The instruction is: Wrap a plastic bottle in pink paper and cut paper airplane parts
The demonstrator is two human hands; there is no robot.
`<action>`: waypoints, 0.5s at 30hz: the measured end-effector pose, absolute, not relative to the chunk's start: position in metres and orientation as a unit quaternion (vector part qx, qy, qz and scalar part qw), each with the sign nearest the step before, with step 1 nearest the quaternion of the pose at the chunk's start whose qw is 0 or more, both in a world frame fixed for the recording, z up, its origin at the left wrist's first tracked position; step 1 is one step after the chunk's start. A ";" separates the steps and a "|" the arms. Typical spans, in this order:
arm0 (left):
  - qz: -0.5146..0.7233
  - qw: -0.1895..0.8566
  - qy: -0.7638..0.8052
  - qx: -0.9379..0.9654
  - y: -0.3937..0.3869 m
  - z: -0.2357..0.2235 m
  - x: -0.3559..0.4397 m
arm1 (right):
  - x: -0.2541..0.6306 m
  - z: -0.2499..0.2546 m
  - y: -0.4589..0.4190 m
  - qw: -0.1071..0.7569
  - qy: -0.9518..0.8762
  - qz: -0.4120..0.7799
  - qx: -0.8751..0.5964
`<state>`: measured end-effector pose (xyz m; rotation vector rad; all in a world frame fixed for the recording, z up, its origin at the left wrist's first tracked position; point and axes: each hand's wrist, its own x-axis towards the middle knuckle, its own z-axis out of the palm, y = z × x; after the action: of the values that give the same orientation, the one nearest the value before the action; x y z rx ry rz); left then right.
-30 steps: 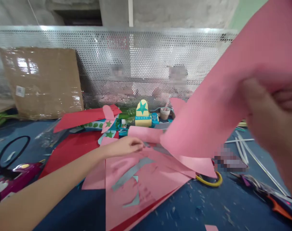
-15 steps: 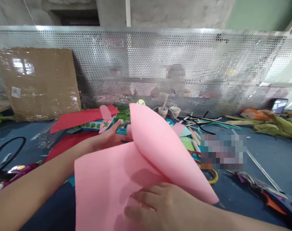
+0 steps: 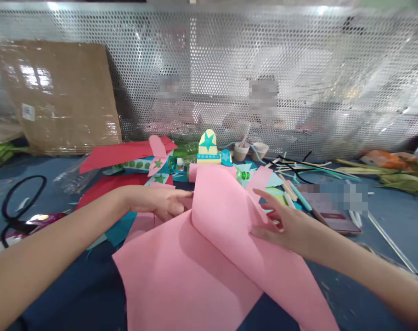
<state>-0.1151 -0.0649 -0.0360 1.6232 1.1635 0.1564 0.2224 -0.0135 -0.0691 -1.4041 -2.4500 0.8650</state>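
Note:
A large pink paper sheet [image 3: 181, 276] lies in front of me, its far part curled over into a loose flap. My left hand [image 3: 164, 202] is at the flap's left edge, fingers bent against the paper and their tips partly hidden. On the other side, my right hand [image 3: 281, 218] rests against the flap with thumb and fingers apart. Just beyond the flap lies a plastic bottle wrapped in pink paper, its green cap [image 3: 245, 175] showing at the right. Behind it stands a yellow paper piece [image 3: 208, 141] with a teal star.
Red paper [image 3: 122, 154] and a dotted blue wrapped bottle [image 3: 136, 164] lie left. A purple tool [image 3: 45, 219] with a black cord is near the left edge. Markers [image 3: 300, 195], a phone [image 3: 333, 216] and white cups [image 3: 241, 151] sit right. Cardboard [image 3: 60, 96] leans against perforated metal [image 3: 223, 59].
My right hand has lifted off the flat part of the sheet and moved up to the flap's right side. My left hand has come nearer. The curled flap now sits lower, and the view has tilted down.

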 end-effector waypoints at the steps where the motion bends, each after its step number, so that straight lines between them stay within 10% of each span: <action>1: 0.054 0.532 0.493 0.686 -0.066 -0.036 -0.115 | 0.226 -0.069 -0.013 0.097 -0.820 0.310 -0.470; 15: 0.047 0.540 0.542 0.642 -0.071 -0.024 -0.108 | 0.274 -0.010 0.010 0.314 -0.663 0.504 -0.456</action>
<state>-0.1081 -0.0705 -0.0237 1.5257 1.2894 0.1116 0.2739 0.0104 -0.0103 -1.2009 -1.7476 1.3282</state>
